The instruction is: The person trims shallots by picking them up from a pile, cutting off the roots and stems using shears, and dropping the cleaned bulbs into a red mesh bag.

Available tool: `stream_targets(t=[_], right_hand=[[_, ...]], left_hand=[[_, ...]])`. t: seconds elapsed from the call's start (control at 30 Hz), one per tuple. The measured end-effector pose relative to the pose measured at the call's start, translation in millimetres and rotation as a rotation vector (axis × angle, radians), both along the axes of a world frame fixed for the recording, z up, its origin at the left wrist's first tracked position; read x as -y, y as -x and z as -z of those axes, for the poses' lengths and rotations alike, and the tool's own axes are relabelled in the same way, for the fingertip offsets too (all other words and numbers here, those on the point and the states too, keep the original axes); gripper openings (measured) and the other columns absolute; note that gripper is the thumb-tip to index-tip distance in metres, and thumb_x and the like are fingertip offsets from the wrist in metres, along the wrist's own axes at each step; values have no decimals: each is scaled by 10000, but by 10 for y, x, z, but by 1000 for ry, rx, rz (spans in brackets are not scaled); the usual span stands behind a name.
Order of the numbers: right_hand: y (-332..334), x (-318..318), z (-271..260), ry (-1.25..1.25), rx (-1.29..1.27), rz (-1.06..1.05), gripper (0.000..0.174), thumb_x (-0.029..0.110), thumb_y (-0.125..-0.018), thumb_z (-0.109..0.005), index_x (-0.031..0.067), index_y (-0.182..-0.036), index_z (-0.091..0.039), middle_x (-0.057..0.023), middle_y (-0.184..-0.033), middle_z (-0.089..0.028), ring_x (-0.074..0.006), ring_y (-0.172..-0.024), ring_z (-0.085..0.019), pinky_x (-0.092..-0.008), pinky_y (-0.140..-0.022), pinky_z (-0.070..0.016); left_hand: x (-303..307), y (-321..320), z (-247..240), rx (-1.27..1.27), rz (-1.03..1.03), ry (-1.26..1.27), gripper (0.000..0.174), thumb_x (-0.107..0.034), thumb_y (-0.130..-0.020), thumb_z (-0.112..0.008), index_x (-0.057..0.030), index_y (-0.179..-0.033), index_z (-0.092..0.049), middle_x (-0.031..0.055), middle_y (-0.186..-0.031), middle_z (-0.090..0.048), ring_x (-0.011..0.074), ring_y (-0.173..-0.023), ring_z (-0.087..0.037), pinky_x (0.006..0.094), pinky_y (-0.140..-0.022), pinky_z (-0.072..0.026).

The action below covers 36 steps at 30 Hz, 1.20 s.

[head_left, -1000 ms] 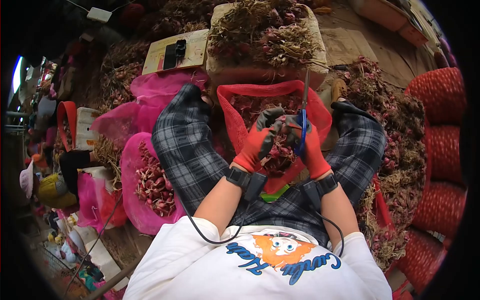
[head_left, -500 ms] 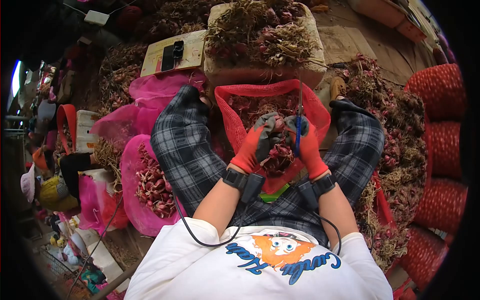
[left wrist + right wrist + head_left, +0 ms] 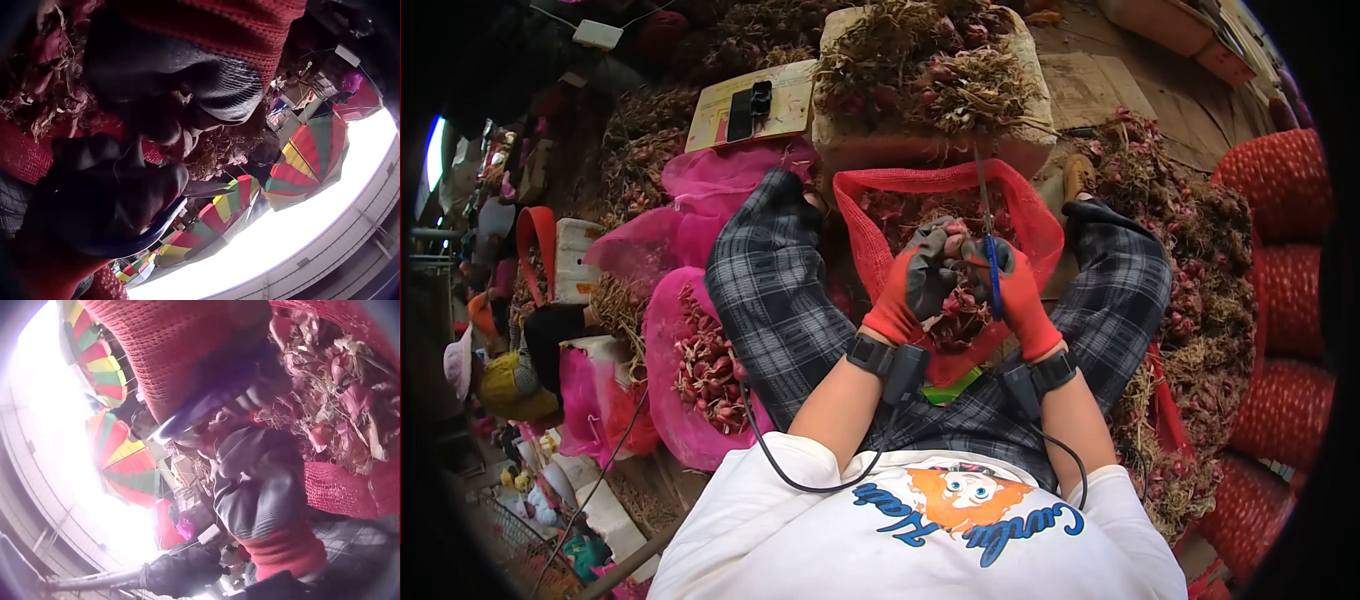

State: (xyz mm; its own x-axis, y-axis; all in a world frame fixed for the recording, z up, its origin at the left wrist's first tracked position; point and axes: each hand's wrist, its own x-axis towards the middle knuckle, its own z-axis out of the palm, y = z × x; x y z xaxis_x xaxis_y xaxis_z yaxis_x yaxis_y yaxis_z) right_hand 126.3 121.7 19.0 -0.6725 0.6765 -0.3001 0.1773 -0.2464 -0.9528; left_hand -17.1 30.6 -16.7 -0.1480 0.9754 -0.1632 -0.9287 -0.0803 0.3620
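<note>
Both hands wear red gloves with grey fingers and meet above an open red mesh bag (image 3: 852, 205). Pinched in the fingers of my left hand (image 3: 908, 285) is a small pinkish shallot (image 3: 953, 236). My right hand (image 3: 1022, 298) grips a pair of scissors by its blue handle (image 3: 994, 270), the long blades pointing away from the body. Its fingertips come right up to the left hand's fingers and the shallot. In the right wrist view, dry shallot skins and trimmings (image 3: 340, 394) fill the bag. Gloved fingers hide much of the shallot in both wrist views.
A foam box (image 3: 1030, 110) heaped with dried shallot bunches (image 3: 970, 90) stands ahead. Trimmed shallots (image 3: 710, 375) lie in a pink mesh bag at left. A phone (image 3: 740, 115) rests on a board. More shallot bunches (image 3: 1200, 290) and full red sacks (image 3: 1285, 300) line the right.
The scissors' blades have swung leftward, and my right hand has come in closer to the left. The left hand stays nearly in place with the shallot.
</note>
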Motion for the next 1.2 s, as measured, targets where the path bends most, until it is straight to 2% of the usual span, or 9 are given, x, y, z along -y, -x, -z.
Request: stream_targets(t=[0.07, 0.17, 0.3, 0.5, 0.7, 0.9, 1.0, 1.1, 1.2], right_hand=[[25, 37, 2, -448, 77, 23, 263, 203, -807, -668, 44, -1003, -595, -92, -844, -640, -204, -703, -618, -334, -626, -472], [-130, 21, -15, -786, 315, -51, 333, 322, -772, -686, 70, -975, -608, -124, -850, -633, -288, -752, -623, -380, -661, -477], [-257, 80, -199, -919, 445, -43, 395, 430, -714, -705, 87, -891, -624, -100, -786, -624, -309, -762, -615, -379, -654, -477], [-303, 40, -231, -918, 535, -113, 373, 393, -685, -725, 98, -884, -613, -94, -814, -630, -305, -762, -617, -376, -659, -483], [-381, -1, -64, -1024, 493, -122, 441, 327, -584, -764, 82, -907, -592, -99, -836, -628, -310, -766, -615, -388, -653, -481], [-397, 8, -170, -1103, 596, -179, 325, 281, -677, -732, 79, -911, -634, -125, -821, -643, -315, -773, -624, -371, -664, -490], [-338, 41, -191, -969, 550, -196, 359, 361, -697, -713, 103, -924, -608, -96, -795, -641, -292, -758, -625, -379, -641, -483], [-278, 96, -245, -632, 445, -221, 329, 383, -762, -669, 98, -918, -613, -101, -773, -641, -292, -747, -625, -378, -632, -481], [-283, 91, -102, -796, 467, -191, 342, 406, -778, -653, 96, -919, -617, -95, -792, -643, -294, -759, -624, -380, -640, -479]], left_hand=[[-12, 65, -44, 21, -77, 5, 245, -182, -951, -487, -109, -1184, -498, -28, -985, -560, 55, -869, -538, 230, -694, -455], [-23, 132, -268, 49, -282, 76, 282, -160, -945, -489, -120, -1224, -478, -22, -1043, -560, 108, -888, -577, 254, -718, -491], [-4, 246, -306, 31, -310, -27, 310, -142, -945, -483, -103, -1252, -464, -1, -1023, -561, 129, -880, -574, 265, -723, -485], [-26, 285, -200, 40, -269, -108, 279, -105, -940, -482, -51, -1214, -481, 54, -1022, -537, 142, -879, -543, 256, -778, -478], [-43, 243, -243, 41, -291, -38, 302, -102, -955, -446, -26, -1247, -440, 14, -951, -535, 113, -801, -526, 254, -717, -473], [-12, 281, -145, -42, -275, -77, 311, -116, -947, -472, -21, -1242, -438, 4, -913, -520, 98, -761, -488, 252, -731, -471], [-17, 302, -195, -24, -247, -106, 335, -157, -938, -501, -23, -1238, -433, -3, -883, -504, 99, -783, -488, 281, -743, -474], [-46, 240, -110, -209, -309, -96, 354, -205, -932, -517, -41, -1234, -433, -11, -850, -480, 106, -802, -497, 319, -765, -479], [-47, 222, -91, -208, -403, -3, 349, -197, -927, -525, -61, -1235, -434, -14, -842, -473, 114, -821, -503, 343, -796, -484]])
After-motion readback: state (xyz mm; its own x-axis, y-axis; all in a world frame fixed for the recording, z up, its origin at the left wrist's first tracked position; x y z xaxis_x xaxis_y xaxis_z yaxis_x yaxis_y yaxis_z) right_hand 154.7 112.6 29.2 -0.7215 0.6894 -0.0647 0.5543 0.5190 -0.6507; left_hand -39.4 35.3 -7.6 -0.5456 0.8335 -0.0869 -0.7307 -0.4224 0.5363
